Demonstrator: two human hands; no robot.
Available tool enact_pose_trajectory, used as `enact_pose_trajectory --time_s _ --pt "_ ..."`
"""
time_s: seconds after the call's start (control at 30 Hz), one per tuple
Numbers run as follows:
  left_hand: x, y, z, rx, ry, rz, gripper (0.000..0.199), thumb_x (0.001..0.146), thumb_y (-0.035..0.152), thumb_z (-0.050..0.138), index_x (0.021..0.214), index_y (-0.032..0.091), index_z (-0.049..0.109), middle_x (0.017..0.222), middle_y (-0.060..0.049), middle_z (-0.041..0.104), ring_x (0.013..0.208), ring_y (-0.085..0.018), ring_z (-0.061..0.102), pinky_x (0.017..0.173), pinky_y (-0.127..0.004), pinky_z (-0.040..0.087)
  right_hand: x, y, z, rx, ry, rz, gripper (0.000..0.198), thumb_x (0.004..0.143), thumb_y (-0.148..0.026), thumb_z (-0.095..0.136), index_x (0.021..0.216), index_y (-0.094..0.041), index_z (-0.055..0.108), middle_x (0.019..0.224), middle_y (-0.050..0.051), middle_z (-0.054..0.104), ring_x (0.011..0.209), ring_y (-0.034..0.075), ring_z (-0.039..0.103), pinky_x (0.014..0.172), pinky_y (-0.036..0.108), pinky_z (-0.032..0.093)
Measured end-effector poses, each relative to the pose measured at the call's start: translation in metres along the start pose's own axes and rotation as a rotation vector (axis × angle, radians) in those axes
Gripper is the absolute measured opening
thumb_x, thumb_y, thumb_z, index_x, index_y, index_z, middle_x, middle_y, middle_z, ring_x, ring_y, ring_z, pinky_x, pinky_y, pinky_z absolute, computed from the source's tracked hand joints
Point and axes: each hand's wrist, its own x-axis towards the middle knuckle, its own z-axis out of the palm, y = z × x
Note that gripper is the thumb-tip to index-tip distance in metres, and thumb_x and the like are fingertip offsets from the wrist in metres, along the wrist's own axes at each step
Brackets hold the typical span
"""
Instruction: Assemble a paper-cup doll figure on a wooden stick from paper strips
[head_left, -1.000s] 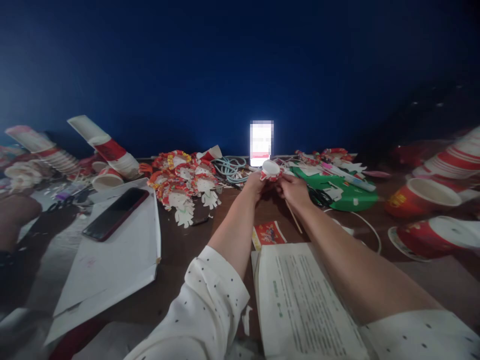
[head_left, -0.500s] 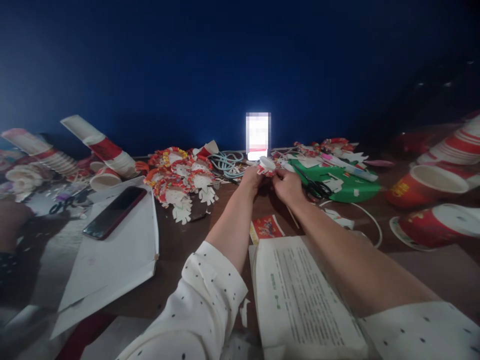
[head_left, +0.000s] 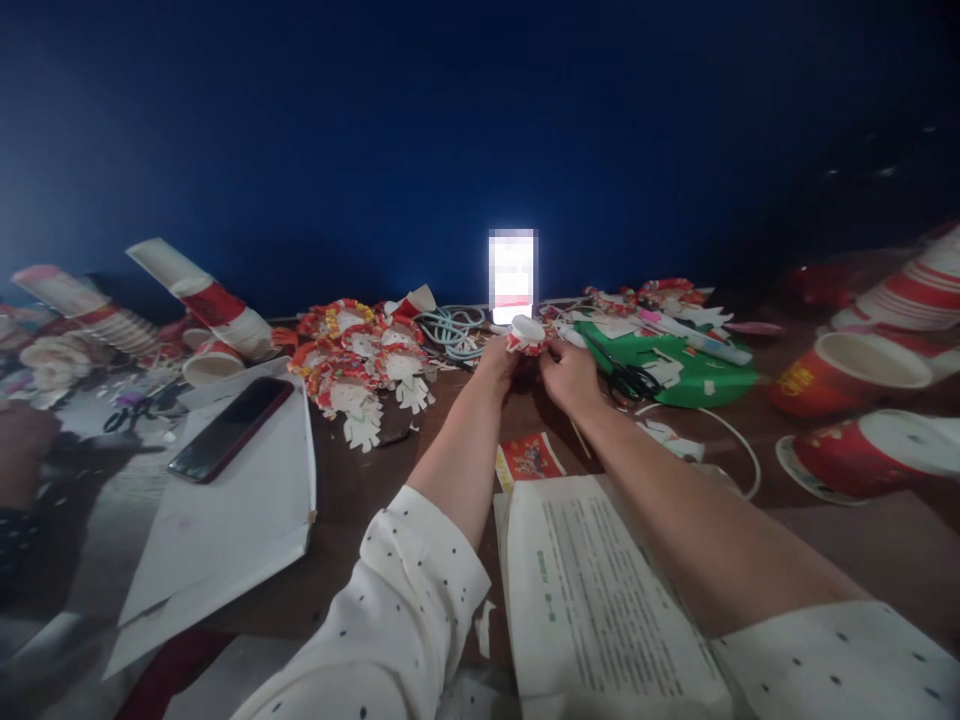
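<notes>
Both arms reach out in white dotted sleeves over the brown table. My left hand (head_left: 496, 362) is closed on a small red-and-white paper craft (head_left: 526, 335) with a round white top, seemingly cut from a paper cup. At the craft's right edge my right hand (head_left: 568, 372) has its fingers curled together; its fingertips are partly hidden, so what they pinch does not show clearly. A thin stick (head_left: 580, 440) pokes out below the right wrist. Just behind the craft stands a bright lit screen (head_left: 513, 280).
Finished-looking red paper crafts (head_left: 352, 350) pile up on the left, beside blue cord (head_left: 454, 330). Black scissors (head_left: 634, 380) lie on green sheet (head_left: 712, 375). Paper cups (head_left: 862, 365) stand right. A phone (head_left: 231, 430) rests on white card; a printed booklet (head_left: 600, 590) lies in front. Someone's arm (head_left: 26, 450) shows far left.
The paper craft and both hands have shifted very slightly, with the whole view moving a little. The hold on the craft looks the same.
</notes>
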Motion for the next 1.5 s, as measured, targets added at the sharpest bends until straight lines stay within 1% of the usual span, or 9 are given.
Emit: enact_pose_trajectory --time_s 0.23,0.37,0.53,0.67,0.9,1.07,1.23,1.4,1.5 --pt "-0.007 0.006 0.001 -0.095 -0.038 0.005 0.016 0.07 0.012 0.071 0.068 0.016 0.056 0.061 0.001 0.058 0.065 -0.014 0.064 0.069 -0.026 0.052 0.005 0.001 0.008 0.056 0.018 -0.033 0.025 0.086 -0.023 0.051 0.095 -0.02 0.075 0.095 0.01 0.077 0.092 0.027 0.069 0.087 0.037 0.05" --pt "-0.005 0.005 -0.001 -0.128 -0.047 0.032 0.02 0.066 0.017 0.076 0.069 0.017 0.056 0.057 0.003 0.055 0.062 -0.014 0.064 0.068 -0.027 0.054 0.009 0.002 0.012 0.123 -0.003 -0.026 0.023 0.085 -0.023 0.053 0.093 -0.022 0.075 0.095 0.008 0.077 0.094 0.027 0.068 0.087 0.036 0.05" --pt "-0.006 0.005 -0.001 -0.117 -0.048 0.038 0.026 0.066 0.019 0.078 0.065 0.018 0.053 0.052 0.005 0.051 0.059 -0.013 0.062 0.065 -0.025 0.053 0.011 -0.001 0.011 0.133 -0.009 0.042 0.019 0.083 -0.025 0.053 0.085 -0.024 0.072 0.07 0.004 0.071 0.073 0.025 0.065 0.073 0.035 0.05" --pt "-0.01 0.008 0.001 -0.079 -0.011 0.018 0.027 0.069 0.012 0.073 0.058 0.018 0.048 0.049 0.006 0.047 0.049 -0.009 0.05 0.058 -0.022 0.046 0.01 -0.005 0.008 0.178 -0.03 0.129 0.015 0.082 -0.026 0.053 0.079 -0.024 0.068 0.055 0.0 0.062 0.055 0.021 0.058 0.059 0.032 0.045" --pt "-0.009 0.011 0.003 -0.083 -0.015 -0.01 0.022 0.07 0.0 0.062 0.058 0.016 0.054 0.052 0.003 0.052 0.049 -0.008 0.048 0.058 -0.022 0.041 0.012 0.0 0.011 0.295 -0.031 0.168 0.014 0.08 -0.034 0.059 0.076 -0.023 0.066 0.051 -0.002 0.058 0.049 0.018 0.054 0.051 0.029 0.041" --pt "-0.011 0.014 0.001 -0.091 -0.072 -0.017 0.015 0.074 0.006 0.067 0.062 0.013 0.06 0.055 0.0 0.058 0.049 -0.008 0.051 0.053 -0.022 0.038 0.014 0.004 0.016 0.411 -0.048 0.255 0.018 0.078 -0.04 0.062 0.075 -0.023 0.068 0.047 -0.003 0.054 0.045 0.015 0.05 0.046 0.027 0.037" --pt "-0.012 0.015 0.0 -0.095 -0.09 -0.025 0.025 0.075 0.02 0.076 0.059 0.014 0.057 0.049 0.002 0.053 0.041 -0.006 0.044 0.044 -0.02 0.031 0.013 -0.002 0.015 0.644 -0.096 0.423 0.019 0.071 -0.04 0.069 0.074 -0.021 0.066 0.048 -0.005 0.052 0.041 0.011 0.044 0.039 0.023 0.029" --pt "-0.006 0.01 0.0 -0.164 -0.097 -0.064 0.033 0.071 0.03 0.083 0.064 0.014 0.056 0.048 0.004 0.051 0.038 -0.005 0.043 0.04 -0.018 0.03 0.013 -0.004 0.011 0.815 -0.138 0.483 0.036 0.07 -0.054 0.075 0.07 -0.02 0.062 0.054 -0.002 0.056 0.041 0.008 0.042 0.038 0.023 0.026" --pt "-0.007 0.01 0.002 -0.188 -0.081 -0.081 0.032 0.074 0.029 0.082 0.064 0.014 0.055 0.047 0.005 0.049 0.039 -0.005 0.043 0.041 -0.018 0.032 0.013 -0.004 0.011 0.89 -0.183 0.496 0.043 0.07 -0.06 0.076 0.07 -0.02 0.06 0.055 -0.002 0.055 0.04 0.008 0.04 0.036 0.023 0.025"
